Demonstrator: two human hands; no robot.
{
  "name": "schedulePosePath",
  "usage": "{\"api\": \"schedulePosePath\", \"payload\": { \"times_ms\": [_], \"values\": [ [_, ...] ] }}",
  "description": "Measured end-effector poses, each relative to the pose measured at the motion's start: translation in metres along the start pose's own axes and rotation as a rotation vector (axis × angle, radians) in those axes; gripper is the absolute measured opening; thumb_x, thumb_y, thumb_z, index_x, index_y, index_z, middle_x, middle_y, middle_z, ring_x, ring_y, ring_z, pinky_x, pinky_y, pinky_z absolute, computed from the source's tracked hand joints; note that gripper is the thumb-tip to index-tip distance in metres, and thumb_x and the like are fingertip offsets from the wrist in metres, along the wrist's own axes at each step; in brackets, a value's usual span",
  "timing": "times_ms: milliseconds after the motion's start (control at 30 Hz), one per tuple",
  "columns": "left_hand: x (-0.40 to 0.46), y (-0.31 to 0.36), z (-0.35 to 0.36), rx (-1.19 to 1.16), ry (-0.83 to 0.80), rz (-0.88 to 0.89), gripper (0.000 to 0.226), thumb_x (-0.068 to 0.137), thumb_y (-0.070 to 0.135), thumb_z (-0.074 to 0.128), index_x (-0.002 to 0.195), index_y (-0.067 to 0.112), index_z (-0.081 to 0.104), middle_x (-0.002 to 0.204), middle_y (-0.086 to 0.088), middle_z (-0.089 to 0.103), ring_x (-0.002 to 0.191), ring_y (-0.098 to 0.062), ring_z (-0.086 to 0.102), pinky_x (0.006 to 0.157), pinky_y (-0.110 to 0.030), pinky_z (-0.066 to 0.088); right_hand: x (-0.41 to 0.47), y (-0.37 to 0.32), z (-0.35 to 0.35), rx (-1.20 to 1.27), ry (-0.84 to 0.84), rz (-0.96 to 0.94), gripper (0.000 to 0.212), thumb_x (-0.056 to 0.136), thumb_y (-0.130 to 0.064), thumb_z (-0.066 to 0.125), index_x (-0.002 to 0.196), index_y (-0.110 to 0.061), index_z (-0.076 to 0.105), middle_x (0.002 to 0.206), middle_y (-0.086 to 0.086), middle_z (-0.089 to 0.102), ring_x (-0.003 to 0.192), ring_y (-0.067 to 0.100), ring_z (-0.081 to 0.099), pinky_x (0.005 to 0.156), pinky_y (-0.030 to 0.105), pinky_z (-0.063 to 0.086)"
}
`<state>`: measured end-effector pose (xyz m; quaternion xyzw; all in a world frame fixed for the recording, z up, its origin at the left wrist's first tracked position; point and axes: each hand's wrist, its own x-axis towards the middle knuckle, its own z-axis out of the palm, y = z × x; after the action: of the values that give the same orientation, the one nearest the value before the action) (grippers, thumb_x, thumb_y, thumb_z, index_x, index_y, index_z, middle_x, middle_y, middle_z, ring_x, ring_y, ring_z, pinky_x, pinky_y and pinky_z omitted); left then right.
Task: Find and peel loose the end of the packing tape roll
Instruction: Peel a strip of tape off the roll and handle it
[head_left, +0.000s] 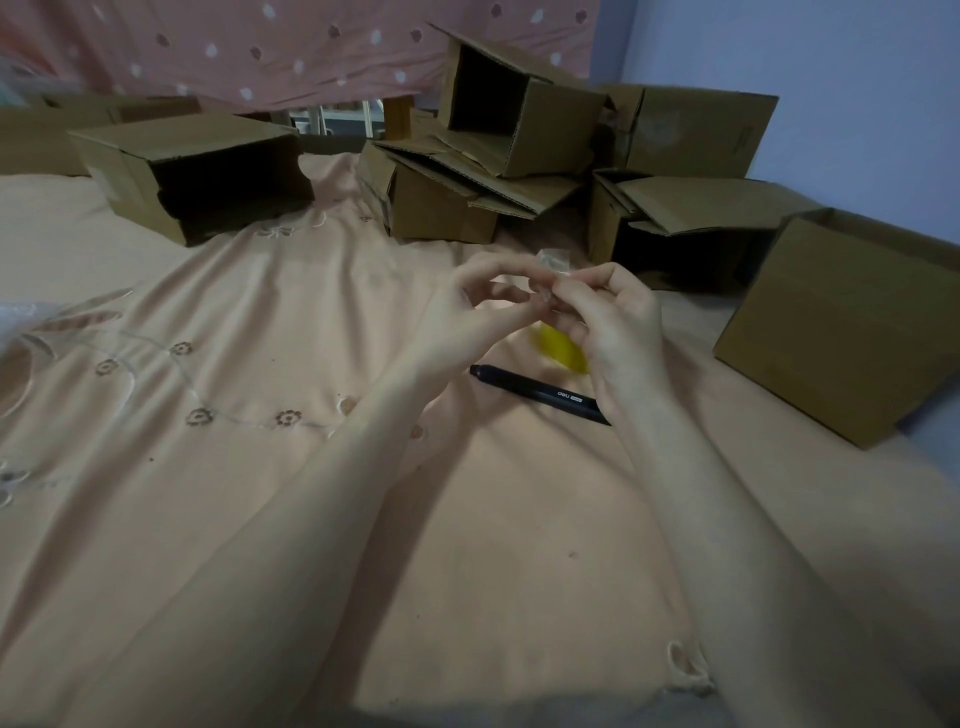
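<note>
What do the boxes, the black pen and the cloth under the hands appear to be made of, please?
Boxes: matte brown corrugated cardboard, with fluting visible on cut flap edges. Black pen: probably plastic, smooth with a slight sheen and white printed lettering. Cloth: soft peach woven fabric, wrinkled, with embroidered flowers.

Behind both hands (545, 317) brown open cardboard boxes (467, 171) block the way; a black marker pen (540, 395) lies below; left, peach embroidered bedsheet (208, 322) lies free.

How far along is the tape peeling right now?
Done: the yellowish tape roll, blurred, is off the bed and held by the right hand. In hand: the left hand fingertips meet the right's at its top edge. Left: no loose end is visible yet, so peeling seems unfinished.
</note>
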<state>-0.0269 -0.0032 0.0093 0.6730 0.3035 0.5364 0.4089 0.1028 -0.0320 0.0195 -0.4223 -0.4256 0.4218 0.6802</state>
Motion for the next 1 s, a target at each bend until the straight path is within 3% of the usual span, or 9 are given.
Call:
{"api": "schedulePosePath", "payload": {
  "times_ms": [267, 367, 467, 567, 667, 733, 833, 933, 1000],
  "values": [
    [0.002, -0.001, 0.001, 0.055, 0.067, 0.031, 0.013, 0.083, 0.008, 0.072, 0.092, 0.018, 0.07, 0.101, -0.011, 0.068, 0.083, -0.002, 0.059, 0.076, -0.017, 0.046, 0.001, 0.0, -0.001, 0.102, -0.108, 0.04, 0.012, 0.087, 0.001, 0.059, 0.08, -0.006, 0.053, 0.09, 0.021, 0.068, 0.089, 0.026, 0.071, 0.077, 0.033, 0.057],
    [0.003, -0.001, -0.001, 0.049, 0.086, 0.015, 0.011, 0.084, 0.01, 0.071, 0.089, 0.019, 0.071, 0.097, -0.001, 0.069, 0.077, 0.003, 0.058, 0.075, -0.018, 0.045, 0.001, 0.0, 0.0, 0.049, -0.083, 0.004, 0.006, 0.091, -0.007, 0.055, 0.093, -0.012, 0.052, 0.085, 0.01, 0.069, 0.08, 0.022, 0.07, 0.072, 0.033, 0.058],
    [0.003, -0.002, -0.003, 0.045, 0.094, 0.006, 0.011, 0.084, 0.009, 0.071, 0.089, 0.019, 0.072, 0.098, 0.0, 0.068, 0.077, 0.003, 0.058, 0.074, -0.016, 0.044, 0.0, -0.003, 0.0, -0.055, -0.08, -0.03, 0.022, 0.092, -0.007, 0.043, 0.096, -0.019, 0.06, 0.081, 0.003, 0.069, 0.073, 0.018, 0.068, 0.066, 0.03, 0.055],
    [0.004, -0.004, -0.004, 0.045, 0.092, 0.022, 0.012, 0.083, 0.009, 0.072, 0.088, 0.021, 0.073, 0.099, -0.001, 0.068, 0.082, -0.002, 0.061, 0.077, -0.018, 0.046, -0.002, -0.002, 0.0, -0.197, -0.128, -0.087, 0.028, 0.089, 0.003, 0.044, 0.093, -0.016, 0.065, 0.083, -0.004, 0.068, 0.075, 0.015, 0.066, 0.067, 0.029, 0.054],
    [0.004, -0.005, -0.004, 0.043, 0.086, 0.029, 0.01, 0.083, 0.012, 0.072, 0.091, 0.019, 0.073, 0.103, -0.009, 0.07, 0.091, -0.018, 0.068, 0.083, -0.028, 0.053, -0.003, 0.001, 0.0, -0.232, -0.14, -0.125, 0.015, 0.089, -0.002, 0.055, 0.094, -0.012, 0.066, 0.086, -0.001, 0.067, 0.08, 0.014, 0.067, 0.068, 0.025, 0.055],
    [0.004, -0.004, -0.004, 0.05, 0.088, 0.002, 0.011, 0.084, 0.015, 0.072, 0.094, 0.017, 0.073, 0.1, -0.007, 0.072, 0.092, -0.02, 0.07, 0.085, -0.03, 0.055, -0.002, 0.002, -0.001, -0.245, -0.108, -0.158, 0.01, 0.088, -0.004, 0.06, 0.096, -0.006, 0.066, 0.089, 0.002, 0.068, 0.082, 0.01, 0.067, 0.068, 0.023, 0.056],
    [0.004, -0.002, -0.004, 0.059, 0.082, -0.001, 0.016, 0.085, 0.012, 0.071, 0.1, 0.016, 0.071, 0.1, -0.004, 0.073, 0.091, -0.015, 0.07, 0.082, -0.028, 0.055, -0.001, 0.003, -0.001, -0.265, -0.081, -0.201, 0.007, 0.087, -0.001, 0.061, 0.093, 0.002, 0.064, 0.085, 0.002, 0.067, 0.078, 0.005, 0.066, 0.066, 0.022, 0.057],
    [0.003, 0.002, -0.004, 0.045, 0.07, 0.017, 0.022, 0.085, 0.006, 0.069, 0.104, 0.016, 0.065, 0.099, 0.002, 0.069, 0.083, 0.001, 0.066, 0.068, -0.013, 0.049, 0.001, 0.006, -0.002, -0.312, -0.047, -0.244, 0.004, 0.085, -0.002, 0.064, 0.089, -0.001, 0.065, 0.083, 0.002, 0.067, 0.079, 0.011, 0.066, 0.074, 0.031, 0.057],
    [0.002, 0.004, -0.004, 0.062, 0.079, 0.008, 0.02, 0.085, 0.008, 0.07, 0.102, 0.017, 0.064, 0.091, 0.007, 0.068, 0.075, 0.004, 0.063, 0.062, -0.012, 0.047, 0.002, 0.007, -0.005, -0.329, -0.012, -0.263, 0.003, 0.083, -0.005, 0.067, 0.086, -0.005, 0.066, 0.085, 0.005, 0.069, 0.082, 0.017, 0.067, 0.078, 0.037, 0.058]
  ]
}}
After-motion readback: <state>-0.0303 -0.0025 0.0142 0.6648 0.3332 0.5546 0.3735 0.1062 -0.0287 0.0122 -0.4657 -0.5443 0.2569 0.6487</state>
